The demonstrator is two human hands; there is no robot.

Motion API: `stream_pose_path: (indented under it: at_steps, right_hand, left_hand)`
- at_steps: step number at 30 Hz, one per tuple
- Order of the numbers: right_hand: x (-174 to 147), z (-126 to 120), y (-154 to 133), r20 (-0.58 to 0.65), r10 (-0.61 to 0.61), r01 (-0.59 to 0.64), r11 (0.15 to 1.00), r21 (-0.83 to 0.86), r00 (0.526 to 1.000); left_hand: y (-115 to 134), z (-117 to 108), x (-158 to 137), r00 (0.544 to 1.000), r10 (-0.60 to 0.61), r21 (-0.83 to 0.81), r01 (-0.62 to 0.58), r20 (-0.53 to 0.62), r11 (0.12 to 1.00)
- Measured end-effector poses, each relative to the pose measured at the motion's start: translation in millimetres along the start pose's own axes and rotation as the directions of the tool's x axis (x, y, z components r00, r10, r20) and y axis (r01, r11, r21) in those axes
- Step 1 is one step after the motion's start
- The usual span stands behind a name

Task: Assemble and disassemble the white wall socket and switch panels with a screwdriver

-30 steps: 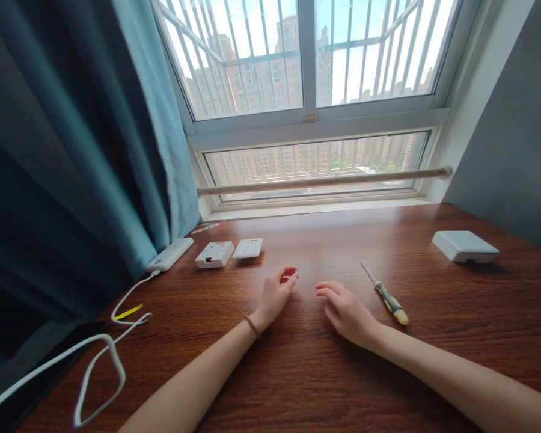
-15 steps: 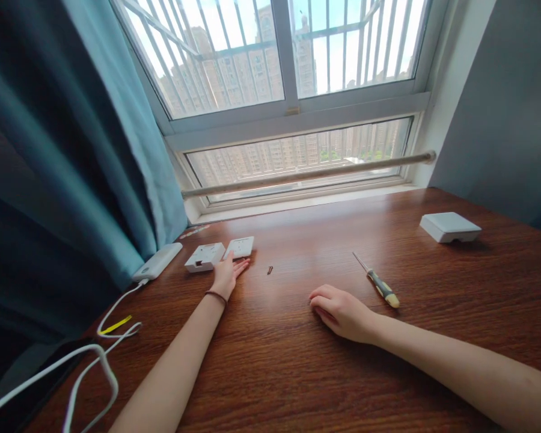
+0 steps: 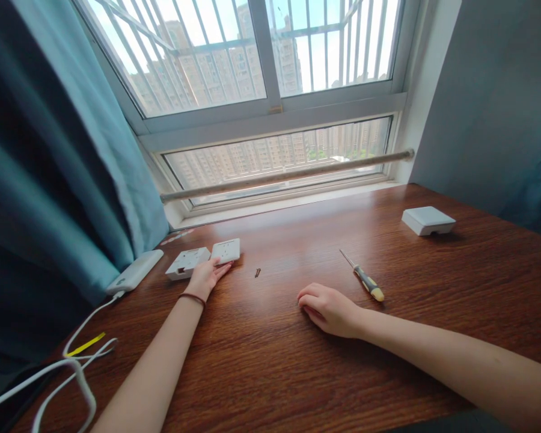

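Observation:
My left hand (image 3: 205,278) is at a white socket panel (image 3: 226,250), its thumb on the near left corner and its fingers stretched under the near edge. Just left of the panel lies a white mounting box (image 3: 186,263) with a dark notch in its side. Two small dark screws (image 3: 257,273) lie to the right of this hand. My right hand (image 3: 327,309) rests on the table with its fingers curled inward; what they hold, if anything, is hidden. Beyond it lies a screwdriver (image 3: 365,281) with a grey and yellow handle, its tip pointing away from me.
Another white box (image 3: 428,220) sits at the far right of the brown wooden table (image 3: 252,367). On the left are a white power bank (image 3: 136,270) with a white cable (image 3: 88,391) and a yellow strip (image 3: 86,344). A blue curtain (image 3: 94,150) hangs beside the barred window.
The view has swung to the right, so everything sits further left. The socket panel now tilts toward me at my left hand, its slots clearer. My right hand stays curled on the table.

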State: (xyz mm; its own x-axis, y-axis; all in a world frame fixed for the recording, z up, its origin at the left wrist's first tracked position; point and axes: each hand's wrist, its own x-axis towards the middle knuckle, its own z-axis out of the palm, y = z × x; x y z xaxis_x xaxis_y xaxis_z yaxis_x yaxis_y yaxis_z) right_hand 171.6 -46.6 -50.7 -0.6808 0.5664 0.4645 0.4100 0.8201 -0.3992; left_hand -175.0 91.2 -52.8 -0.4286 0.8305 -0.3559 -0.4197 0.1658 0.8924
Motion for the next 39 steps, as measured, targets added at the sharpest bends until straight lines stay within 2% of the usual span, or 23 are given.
stream_pose_path:
  at_steps: [5,8,12,14,16,18,20,22,23,27,31,33,35,39]
  right_hand:
    - [-0.7,0.4,0.7,-0.015,0.007,-0.007,1.0,0.011,1.0]
    - [-1.0,1.7,1.7,-0.031,0.038,-0.037,0.999,0.037,0.999]
    - [-0.4,2.0,4.4,-0.113,0.194,-0.173,0.969,0.176,0.974]
    - [0.9,1.5,6.7,-0.15,0.325,-0.264,0.908,0.325,0.934]
    - [2.9,1.1,9.3,-0.168,0.452,-0.325,0.81,0.488,0.876]
    - [5.4,1.0,11.8,-0.155,0.556,-0.341,0.683,0.646,0.817]
    - [7.7,1.1,13.6,-0.092,0.627,-0.34,0.534,0.774,0.774]
    - [9.1,1.3,14.8,-0.017,0.646,-0.34,0.423,0.84,0.763]
    - [9.5,1.3,15.3,0.005,0.645,-0.34,0.397,0.853,0.764]
    - [9.5,0.2,16.2,0.024,0.652,-0.338,0.36,0.87,0.758]
    - [9.2,-2.5,14.7,0.081,0.64,-0.334,0.286,0.898,0.764]
    - [8.9,-3.2,13.5,0.091,0.614,-0.324,0.28,0.904,0.784]
    - [8.3,-3.3,12.3,0.079,0.587,-0.321,0.32,0.891,0.806]
    - [6.5,-2.7,8.6,-0.032,0.559,-0.325,0.528,0.785,0.829]
  left_hand:
    - [2.1,2.5,-11.4,1.0,0.007,0.006,-0.007,0.014,1.0]
    - [3.4,7.9,-25.8,0.997,0.043,-0.002,-0.043,0.063,0.999]
    - [-4.1,27.7,-64.1,0.978,0.07,-0.007,-0.07,0.197,0.997]
    - [-15.6,41.5,-92.0,0.958,0.055,0.009,-0.059,0.282,0.998]
    - [-31.4,54.6,-122.2,0.933,0.019,0.037,-0.034,0.36,0.999]
    - [-48.1,64.6,-150.1,0.91,-0.013,0.061,-0.013,0.415,0.998]
    - [-62.5,70.5,-171.7,0.875,-0.044,0.091,0.001,0.482,0.996]
    - [-72.9,72.4,-185.3,0.835,-0.064,0.112,0.003,0.546,0.994]
    - [-76.6,72.4,-189.4,0.817,-0.081,0.124,0.012,0.571,0.992]
    - [-83.0,70.5,-194.8,0.76,-0.129,0.174,0.021,0.637,0.985]
    - [-81.5,71.0,-196.1,0.695,-0.17,0.225,0.012,0.699,0.974]
    - [-80.1,71.7,-197.2,0.683,-0.166,0.236,-0.009,0.712,0.972]
    - [-78.9,72.1,-197.8,0.68,-0.165,0.256,-0.034,0.714,0.966]
    - [-77.3,71.3,-196.5,0.649,-0.202,0.286,-0.026,0.734,0.958]
